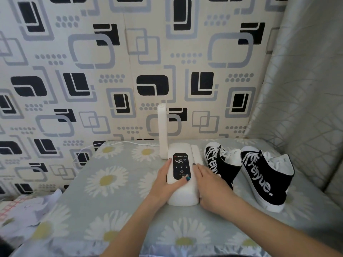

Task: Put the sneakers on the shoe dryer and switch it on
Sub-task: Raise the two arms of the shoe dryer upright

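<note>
A wall [111,62] papered in cream with black and grey rounded squares rises behind a soft surface covered by a smooth grey-green cloth [115,182] printed with white daisies. On that cloth sit two high-top canvas sneakers [246,173], black with white rubber soles, white laces and white lettering down their sides, standing upright side by side just right of the dryer. The shoe dryer [182,193] is a rounded, matte white plastic body lying on the cloth, one slim tube arm [162,130] raised upright at its far left corner. The left hand [164,180] grips its left flank, fingers straight along the side and thumb curled over the top. The right hand [207,182] rests fingers together on the right edge. The glossy black control panel [181,166] reads 48°C. A thin white cord [87,151] loops off the back left.
</note>
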Available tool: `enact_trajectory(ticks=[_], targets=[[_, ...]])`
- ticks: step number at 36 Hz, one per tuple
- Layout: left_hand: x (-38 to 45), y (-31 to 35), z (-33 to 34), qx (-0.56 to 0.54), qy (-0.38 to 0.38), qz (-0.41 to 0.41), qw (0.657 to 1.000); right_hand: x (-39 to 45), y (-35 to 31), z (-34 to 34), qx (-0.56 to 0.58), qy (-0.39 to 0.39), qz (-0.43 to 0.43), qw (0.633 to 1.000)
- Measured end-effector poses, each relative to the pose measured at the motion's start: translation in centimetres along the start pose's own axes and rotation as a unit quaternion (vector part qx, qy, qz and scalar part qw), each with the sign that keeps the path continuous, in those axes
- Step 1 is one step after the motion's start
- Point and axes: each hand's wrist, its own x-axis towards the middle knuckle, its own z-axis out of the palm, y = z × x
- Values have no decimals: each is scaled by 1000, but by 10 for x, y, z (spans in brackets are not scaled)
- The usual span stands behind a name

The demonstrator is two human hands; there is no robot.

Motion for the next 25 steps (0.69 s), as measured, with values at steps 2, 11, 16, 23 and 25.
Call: enact_trajectory(ticks=[2,11,16,23,25], targets=[[-1,2,0,-7,0,-4,1000,-2,1,2,-8,18,11,1000],[-2,2,1,-21,3,-2,1000,-3,2,-7,8,11,23,1000],[-1,2,1,-20,7,-6,1000,-6,4,-18,14,13,33,999],[-2,2,1,-21,4,-6,1000,-9,3,-20,21,25,35,999],[-2,2,1,-20,5,-6,1000,-9,2,-20,23,30,34,999]])
